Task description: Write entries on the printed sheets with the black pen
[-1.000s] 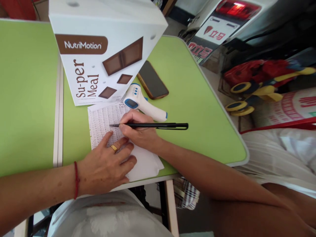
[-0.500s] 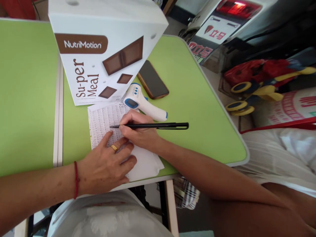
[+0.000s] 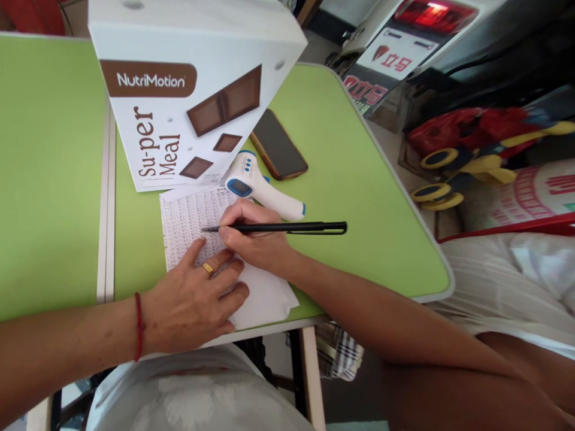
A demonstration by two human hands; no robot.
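Note:
A sheet of paper (image 3: 184,215) covered in rows of small handwriting lies on the green table (image 3: 359,197), with blank white paper at its lower right. My right hand (image 3: 254,236) grips a black pen (image 3: 305,227), its tip at the written rows. Spread flat over the lower part of the paper is my left hand (image 3: 200,299), fingers apart, wearing a gold ring and a red wrist cord. Just beyond my right hand rests a white and blue infrared thermometer (image 3: 265,188), touching the paper's top edge.
A large white NutriMotion box (image 3: 157,131) stands behind the paper. A phone (image 3: 278,146) in a brown case lies to its right. Past the table's right edge are a white vehicle with a red tail light (image 3: 435,15) and yellow-handled scissors-like items (image 3: 449,173).
The pen has shifted very slightly to the right along the written rows. My left hand and the objects on the table have stayed in place.

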